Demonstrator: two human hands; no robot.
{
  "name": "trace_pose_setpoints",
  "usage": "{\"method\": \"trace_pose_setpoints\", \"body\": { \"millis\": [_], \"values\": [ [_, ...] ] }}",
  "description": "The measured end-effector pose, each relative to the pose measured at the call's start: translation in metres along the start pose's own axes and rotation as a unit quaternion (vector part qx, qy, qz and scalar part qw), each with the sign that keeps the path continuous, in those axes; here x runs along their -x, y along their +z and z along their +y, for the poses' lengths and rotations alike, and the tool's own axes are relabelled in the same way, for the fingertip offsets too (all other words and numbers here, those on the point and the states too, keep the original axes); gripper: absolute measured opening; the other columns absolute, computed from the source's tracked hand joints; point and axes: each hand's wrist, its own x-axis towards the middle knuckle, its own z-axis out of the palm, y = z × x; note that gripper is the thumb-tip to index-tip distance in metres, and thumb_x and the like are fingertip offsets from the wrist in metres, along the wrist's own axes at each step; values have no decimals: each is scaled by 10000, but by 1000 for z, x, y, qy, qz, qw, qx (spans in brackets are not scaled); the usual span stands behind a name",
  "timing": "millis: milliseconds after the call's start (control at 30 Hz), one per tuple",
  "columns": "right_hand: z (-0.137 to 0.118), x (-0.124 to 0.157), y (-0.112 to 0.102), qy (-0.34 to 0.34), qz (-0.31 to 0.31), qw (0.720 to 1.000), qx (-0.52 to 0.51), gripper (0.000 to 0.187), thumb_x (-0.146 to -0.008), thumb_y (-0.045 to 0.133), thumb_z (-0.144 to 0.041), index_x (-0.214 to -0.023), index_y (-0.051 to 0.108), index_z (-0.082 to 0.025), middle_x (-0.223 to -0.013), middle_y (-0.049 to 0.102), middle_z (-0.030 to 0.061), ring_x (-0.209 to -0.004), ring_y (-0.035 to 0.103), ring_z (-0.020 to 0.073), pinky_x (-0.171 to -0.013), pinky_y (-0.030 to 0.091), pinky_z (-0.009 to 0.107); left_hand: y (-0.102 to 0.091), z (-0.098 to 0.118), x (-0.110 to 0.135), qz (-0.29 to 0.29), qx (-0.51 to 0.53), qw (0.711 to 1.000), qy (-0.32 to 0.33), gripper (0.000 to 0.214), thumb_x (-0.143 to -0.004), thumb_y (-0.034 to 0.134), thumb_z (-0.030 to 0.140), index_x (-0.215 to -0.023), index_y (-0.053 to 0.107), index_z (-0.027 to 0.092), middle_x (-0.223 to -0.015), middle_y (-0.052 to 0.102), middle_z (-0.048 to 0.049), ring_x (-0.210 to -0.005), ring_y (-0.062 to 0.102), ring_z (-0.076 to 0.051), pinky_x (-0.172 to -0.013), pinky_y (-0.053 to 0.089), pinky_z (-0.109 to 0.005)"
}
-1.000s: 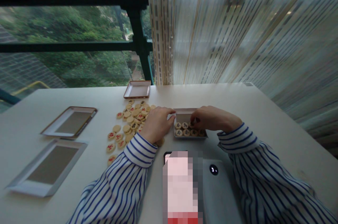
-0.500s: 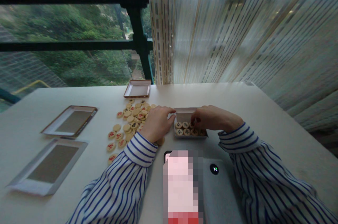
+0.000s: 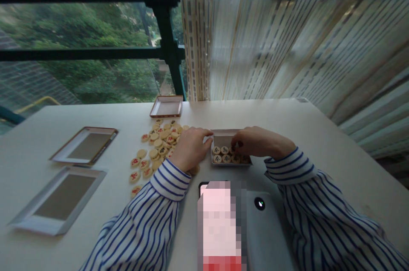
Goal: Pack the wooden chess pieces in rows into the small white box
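A small shallow box (image 3: pixel 223 139) holds two rows of round wooden Chinese chess pieces (image 3: pixel 226 159) with black characters facing up. My left hand (image 3: pixel 193 147) is at the box's left wall, its thumb and fingers closed on the edge. Inside the box, my right hand (image 3: pixel 249 142) pinches a chess piece (image 3: pixel 233 150) at the right end of the upper row; its fingers partly cover that piece. Left of the box lies a loose pile of chess pieces (image 3: pixel 158 143), some with red or black characters and some blank side up. My left hand and sleeve hide part of the pile.
An open box part (image 3: pixel 166 115) lies behind the pile. Two more shallow trays, a brown-edged one (image 3: pixel 91 146) and a white one (image 3: pixel 60 200), rest at the left. A phone (image 3: pixel 220 224) and a grey device with a lit round display (image 3: pixel 268 224) are near me.
Both hands stay almost where they were, the left at the box edge and the right over the upper row. The view has shifted very slightly.
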Motion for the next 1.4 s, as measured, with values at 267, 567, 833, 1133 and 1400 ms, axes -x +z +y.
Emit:
{"method": "trace_pose_setpoints", "body": {
  "millis": [267,567,833,1133,1400],
  "values": [
    [5,4,-6,10,35,999,29,291,-761,527,-329,-989,680,-233,-867,697,72,-750,626,206,-615,405,288,0,-1,0,-2,0,1000,-1,280,-827,489,288,-1012,670,181,-930,692,-71,-887,597,-201,-784,447,-312],
    [3,6,-16,26,107,992,67,301,-828,407,-304,-845,692,-209,-813,693,78,-708,610,196,-587,357,284,-8,-7,-3,3,0,1000,-30,298,-821,485,310,-1024,668,190,-949,693,-66,-901,605,-209,-831,446,-337],
    [-9,9,-26,27,219,973,65,290,-842,378,-280,-867,652,-188,-843,682,62,-740,574,180,-643,330,285,-38,-21,-2,73,45,994,-65,326,-802,494,342,-1014,676,174,-922,700,-64,-843,628,-196,-806,472,-321],
    [-23,11,-28,20,294,955,33,297,-850,356,-247,-891,641,-170,-833,664,63,-720,537,161,-660,327,279,-71,-32,5,147,84,982,-82,312,-769,519,348,-963,692,177,-916,709,-35,-817,639,-170,-797,481,-265],
    [-29,11,-26,-22,314,949,13,266,-859,373,-240,-858,630,-170,-815,654,53,-716,529,148,-675,335,261,-87,-29,13,180,87,976,-90,261,-759,550,357,-910,707,214,-879,714,-16,-812,645,-174,-760,496,-248]
  ]
}}
